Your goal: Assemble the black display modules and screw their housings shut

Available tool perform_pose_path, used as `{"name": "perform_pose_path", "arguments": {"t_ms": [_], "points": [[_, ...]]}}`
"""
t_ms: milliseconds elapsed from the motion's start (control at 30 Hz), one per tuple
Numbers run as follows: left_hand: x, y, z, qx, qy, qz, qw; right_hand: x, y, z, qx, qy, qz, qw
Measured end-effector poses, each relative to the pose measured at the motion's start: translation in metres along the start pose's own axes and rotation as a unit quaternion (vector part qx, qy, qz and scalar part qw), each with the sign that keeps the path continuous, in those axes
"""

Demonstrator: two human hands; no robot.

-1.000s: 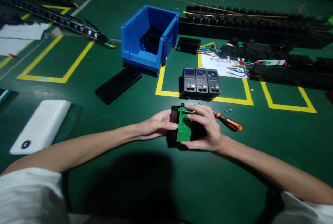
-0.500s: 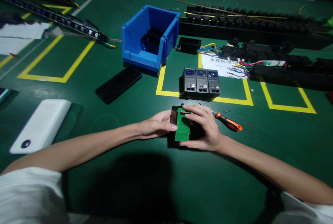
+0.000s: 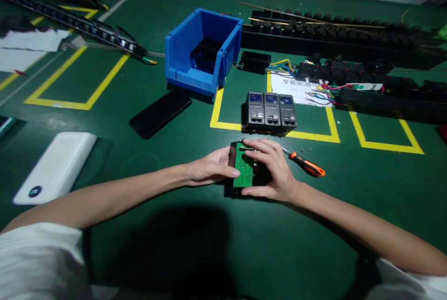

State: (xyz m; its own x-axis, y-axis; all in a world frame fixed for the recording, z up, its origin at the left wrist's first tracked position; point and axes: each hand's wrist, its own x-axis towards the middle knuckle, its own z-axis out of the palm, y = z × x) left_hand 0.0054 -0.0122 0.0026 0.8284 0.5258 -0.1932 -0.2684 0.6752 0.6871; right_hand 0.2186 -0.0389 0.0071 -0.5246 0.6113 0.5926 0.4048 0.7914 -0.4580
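A green circuit board (image 3: 245, 172) lies against a black plastic housing (image 3: 233, 155), both between my hands just above the table. My left hand (image 3: 214, 168) is closed around the housing's left side, its thumb pressing on the board's left edge. From the right, my right hand (image 3: 274, 170) grips the same pieces, fingers over the top end and thumb at the lower end. Its fingers hide the upper right of the board. An orange and black screwdriver (image 3: 307, 165) rests on the table beside my right hand, with small screws (image 3: 305, 150) behind it.
Beyond my hands stand three grey modules (image 3: 271, 110) side by side. A blue bin (image 3: 190, 79) with black parts inside stands behind a black phone (image 3: 160, 113). A white power bank (image 3: 56, 167) lies left. Wired black strips (image 3: 380, 93) line the back right.
The circuit board has shifted slightly left against the housing, and more of the dark gap shows at its right. Both hands keep their hold nearly in place.
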Motion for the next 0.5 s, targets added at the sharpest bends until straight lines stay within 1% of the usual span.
{"name": "perform_pose_path", "arguments": {"t_ms": [133, 367, 500], "points": [[-0.0009, 0.0013, 0.0003, -0.013, 0.006, -0.006, 1.0, 0.0001, 0.0003, -0.0007, -0.001, -0.004, 0.0, 1.0], [-0.0015, 0.0026, 0.0009, -0.031, 0.003, -0.011, 0.999, 0.0, -0.0001, -0.0006, 0.001, 0.019, 0.013, 1.0], [-0.0011, 0.003, 0.0026, -0.041, 0.004, -0.014, 0.999, 0.0006, -0.0006, -0.0003, -0.004, 0.009, 0.031, 0.999]]}}
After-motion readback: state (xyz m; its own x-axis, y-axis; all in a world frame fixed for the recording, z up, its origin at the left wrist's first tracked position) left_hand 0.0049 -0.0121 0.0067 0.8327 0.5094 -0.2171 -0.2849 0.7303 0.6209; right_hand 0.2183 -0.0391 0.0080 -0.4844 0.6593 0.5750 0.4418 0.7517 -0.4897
